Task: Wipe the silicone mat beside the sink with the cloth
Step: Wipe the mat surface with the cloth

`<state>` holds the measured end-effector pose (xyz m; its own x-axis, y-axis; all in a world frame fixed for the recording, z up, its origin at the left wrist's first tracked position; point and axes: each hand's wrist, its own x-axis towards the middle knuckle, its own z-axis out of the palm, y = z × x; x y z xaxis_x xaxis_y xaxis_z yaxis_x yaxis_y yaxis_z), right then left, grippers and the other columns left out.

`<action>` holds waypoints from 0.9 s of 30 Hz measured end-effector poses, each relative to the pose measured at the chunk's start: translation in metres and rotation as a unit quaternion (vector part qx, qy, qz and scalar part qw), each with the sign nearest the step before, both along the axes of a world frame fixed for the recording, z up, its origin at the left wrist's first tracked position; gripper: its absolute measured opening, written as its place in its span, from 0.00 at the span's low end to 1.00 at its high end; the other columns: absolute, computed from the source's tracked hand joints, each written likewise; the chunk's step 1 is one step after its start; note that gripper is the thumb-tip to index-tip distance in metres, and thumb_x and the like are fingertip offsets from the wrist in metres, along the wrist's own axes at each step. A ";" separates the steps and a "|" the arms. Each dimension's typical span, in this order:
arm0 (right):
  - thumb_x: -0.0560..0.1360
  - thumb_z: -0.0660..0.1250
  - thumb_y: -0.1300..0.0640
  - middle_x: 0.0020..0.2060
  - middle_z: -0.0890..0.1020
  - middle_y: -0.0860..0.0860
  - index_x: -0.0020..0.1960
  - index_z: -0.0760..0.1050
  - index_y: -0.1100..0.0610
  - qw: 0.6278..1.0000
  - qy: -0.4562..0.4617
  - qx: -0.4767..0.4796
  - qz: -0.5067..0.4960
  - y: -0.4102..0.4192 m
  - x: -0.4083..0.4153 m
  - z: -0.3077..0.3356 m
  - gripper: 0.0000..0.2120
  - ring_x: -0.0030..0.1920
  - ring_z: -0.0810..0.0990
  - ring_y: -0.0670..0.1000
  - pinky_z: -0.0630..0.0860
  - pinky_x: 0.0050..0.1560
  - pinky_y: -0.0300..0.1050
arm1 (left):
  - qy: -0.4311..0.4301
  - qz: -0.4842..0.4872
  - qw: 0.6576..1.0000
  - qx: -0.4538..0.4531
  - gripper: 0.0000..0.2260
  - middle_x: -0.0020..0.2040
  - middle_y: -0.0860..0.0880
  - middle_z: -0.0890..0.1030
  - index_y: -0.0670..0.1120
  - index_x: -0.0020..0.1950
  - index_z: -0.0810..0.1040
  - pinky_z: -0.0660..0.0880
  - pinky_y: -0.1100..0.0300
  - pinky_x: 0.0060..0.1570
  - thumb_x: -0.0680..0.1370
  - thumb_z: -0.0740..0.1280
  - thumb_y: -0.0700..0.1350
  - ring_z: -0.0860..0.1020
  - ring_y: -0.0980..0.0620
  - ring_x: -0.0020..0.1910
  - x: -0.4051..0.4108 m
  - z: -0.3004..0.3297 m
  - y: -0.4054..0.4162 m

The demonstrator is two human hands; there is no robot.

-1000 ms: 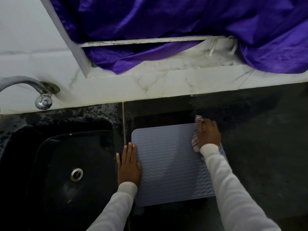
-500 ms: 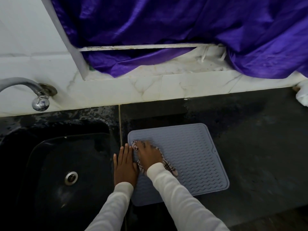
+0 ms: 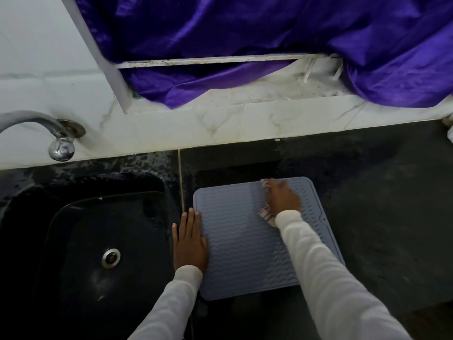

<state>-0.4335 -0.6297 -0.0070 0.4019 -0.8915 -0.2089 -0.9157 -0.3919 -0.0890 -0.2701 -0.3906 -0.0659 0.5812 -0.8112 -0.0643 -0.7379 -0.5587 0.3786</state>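
A grey-blue silicone mat with a wavy ribbed surface lies flat on the dark counter just right of the sink. My right hand presses a checked cloth onto the mat's far right part; most of the cloth is hidden under the palm, and the hand is blurred. My left hand lies flat with fingers together on the mat's left edge, partly on the counter strip between mat and sink.
A black sink with a metal drain fills the left. A chrome tap juts out of the white tiled wall above it. Purple fabric hangs over the white ledge behind. Dark counter stretches to the right.
My right hand has swept the cloth from the mat's near left, beside my left hand, back across to the far right. My left hand stayed on the left edge.
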 end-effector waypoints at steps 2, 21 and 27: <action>0.81 0.50 0.47 0.59 0.75 0.58 0.65 0.67 0.48 0.998 -0.007 0.010 -0.059 -0.023 -0.031 -0.002 0.16 0.49 0.80 0.61 0.72 0.45 0.50 | 0.001 0.001 1.000 -0.001 0.31 0.80 0.50 0.51 0.48 0.80 0.53 0.37 0.49 0.76 0.75 0.47 0.46 0.45 0.52 0.79 0.000 0.000 0.000; 0.80 0.57 0.49 0.59 0.74 0.60 0.64 0.71 0.56 0.993 -0.089 -0.033 -0.075 -0.004 -0.030 0.004 0.17 0.49 0.78 0.65 0.74 0.46 0.53 | 0.004 -0.006 1.000 0.013 0.31 0.80 0.49 0.49 0.49 0.80 0.50 0.40 0.46 0.76 0.75 0.44 0.49 0.45 0.51 0.79 0.001 0.005 -0.001; 0.79 0.59 0.45 0.59 0.77 0.52 0.63 0.73 0.50 0.981 -0.155 0.018 0.113 0.066 0.057 0.008 0.16 0.55 0.78 0.57 0.75 0.51 0.48 | 0.025 0.003 1.000 -0.003 0.32 0.80 0.50 0.52 0.49 0.80 0.53 0.36 0.51 0.75 0.73 0.43 0.50 0.47 0.51 0.78 0.009 0.012 0.000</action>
